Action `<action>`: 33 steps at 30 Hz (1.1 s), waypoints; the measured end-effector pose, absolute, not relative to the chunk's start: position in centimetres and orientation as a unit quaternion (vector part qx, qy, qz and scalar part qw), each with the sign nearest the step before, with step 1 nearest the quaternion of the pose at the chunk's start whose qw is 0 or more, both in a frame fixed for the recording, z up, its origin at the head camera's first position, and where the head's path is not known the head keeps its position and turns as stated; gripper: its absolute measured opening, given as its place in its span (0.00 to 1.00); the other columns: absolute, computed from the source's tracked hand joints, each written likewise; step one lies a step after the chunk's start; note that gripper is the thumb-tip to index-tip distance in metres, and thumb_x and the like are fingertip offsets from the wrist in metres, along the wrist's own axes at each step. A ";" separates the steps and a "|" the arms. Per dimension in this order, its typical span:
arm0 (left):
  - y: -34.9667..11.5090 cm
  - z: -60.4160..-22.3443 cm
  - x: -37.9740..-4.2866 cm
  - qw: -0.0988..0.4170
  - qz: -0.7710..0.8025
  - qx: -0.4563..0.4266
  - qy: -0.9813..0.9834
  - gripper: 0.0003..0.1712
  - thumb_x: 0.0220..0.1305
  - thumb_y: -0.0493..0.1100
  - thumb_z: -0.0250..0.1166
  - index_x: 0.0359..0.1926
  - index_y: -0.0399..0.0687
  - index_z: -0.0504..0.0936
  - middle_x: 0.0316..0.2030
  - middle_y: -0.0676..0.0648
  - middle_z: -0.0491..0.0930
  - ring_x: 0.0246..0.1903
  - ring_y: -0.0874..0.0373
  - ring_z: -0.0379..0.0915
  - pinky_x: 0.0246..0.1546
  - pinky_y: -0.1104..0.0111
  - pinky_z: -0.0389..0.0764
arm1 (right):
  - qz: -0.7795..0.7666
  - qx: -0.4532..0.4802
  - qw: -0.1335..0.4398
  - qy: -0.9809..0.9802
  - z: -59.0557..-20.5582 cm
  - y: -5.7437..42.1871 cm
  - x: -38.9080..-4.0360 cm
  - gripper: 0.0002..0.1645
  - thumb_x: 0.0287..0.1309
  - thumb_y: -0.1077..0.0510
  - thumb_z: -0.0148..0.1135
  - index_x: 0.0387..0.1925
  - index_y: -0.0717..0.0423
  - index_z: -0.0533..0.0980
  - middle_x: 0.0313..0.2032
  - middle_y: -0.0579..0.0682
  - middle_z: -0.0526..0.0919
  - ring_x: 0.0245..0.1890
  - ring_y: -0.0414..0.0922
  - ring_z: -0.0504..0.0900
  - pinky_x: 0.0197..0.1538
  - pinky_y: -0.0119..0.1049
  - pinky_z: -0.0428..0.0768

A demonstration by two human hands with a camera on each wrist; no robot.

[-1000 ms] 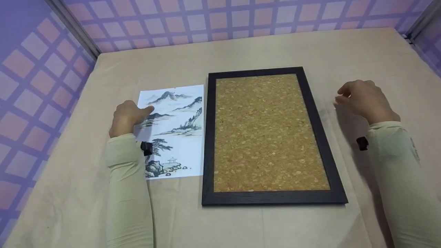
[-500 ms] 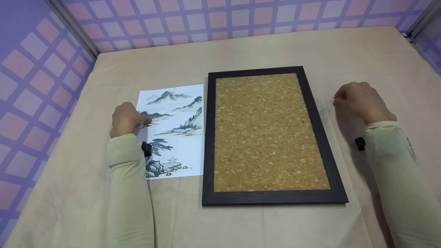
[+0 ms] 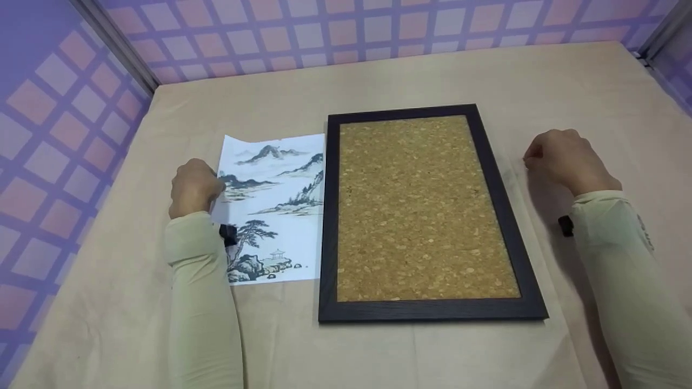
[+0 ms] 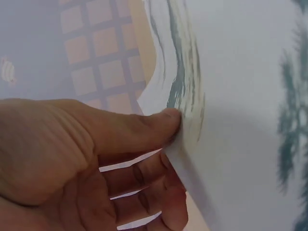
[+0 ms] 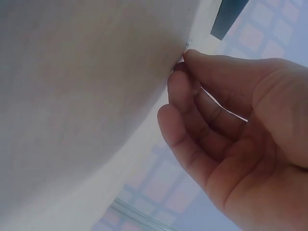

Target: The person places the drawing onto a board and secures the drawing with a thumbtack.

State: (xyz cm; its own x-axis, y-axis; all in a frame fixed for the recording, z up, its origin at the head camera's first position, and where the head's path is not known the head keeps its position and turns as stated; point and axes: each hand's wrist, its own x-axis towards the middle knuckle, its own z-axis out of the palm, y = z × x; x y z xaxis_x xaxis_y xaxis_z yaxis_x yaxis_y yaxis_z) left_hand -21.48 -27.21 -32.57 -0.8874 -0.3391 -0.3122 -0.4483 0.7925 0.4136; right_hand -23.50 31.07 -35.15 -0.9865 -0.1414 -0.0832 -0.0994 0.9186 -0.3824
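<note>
My left hand (image 3: 195, 186) pinches the left edge of a white paper print (image 3: 270, 232) with an ink landscape of mountains, a pine and a pavilion. In the left wrist view the thumb (image 4: 161, 126) lies on the printed side, and the paper (image 4: 240, 120) bends up beside it. To the right of the print lies a cork board (image 3: 424, 210) with a black frame. Beyond its right side my right hand (image 3: 567, 162) is low over the cloth, thumb and index tips together. A tiny thing (image 5: 187, 44) shows at those fingertips; I cannot tell its kind.
A beige cloth (image 3: 421, 351) covers the table. Checkered purple and pink panels (image 3: 346, 32) stand along the back and the left side, joined by a metal post (image 3: 121, 46). Small black wrist cameras (image 3: 566, 225) sit at both cuffs.
The left thumb has come down onto the paper's edge; the print has shifted slightly right and its upper left corner has lifted. The right thumb and index finger have closed together.
</note>
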 end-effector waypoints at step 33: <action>-26.1 -23.4 -16.9 -0.126 0.471 -0.128 0.864 0.17 0.71 0.48 0.65 0.53 0.43 0.86 0.30 0.63 0.80 0.26 0.67 0.73 0.31 0.77 0.76 | -0.199 -0.074 -0.056 0.976 -34.0 30.7 -23.0 0.13 0.66 0.67 0.58 0.41 0.76 0.84 0.41 0.74 0.85 0.28 0.58 0.79 0.32 0.44 0.71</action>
State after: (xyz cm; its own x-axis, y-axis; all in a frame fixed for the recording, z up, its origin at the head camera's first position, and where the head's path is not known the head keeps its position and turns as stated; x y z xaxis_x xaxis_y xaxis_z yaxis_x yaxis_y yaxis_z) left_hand -16.86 -26.14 -23.37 -0.9356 -0.3394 0.0977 -0.1020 0.5245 0.8453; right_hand -23.04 30.74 -34.02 -0.9828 -0.1217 0.1391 -0.1664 0.9101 -0.3794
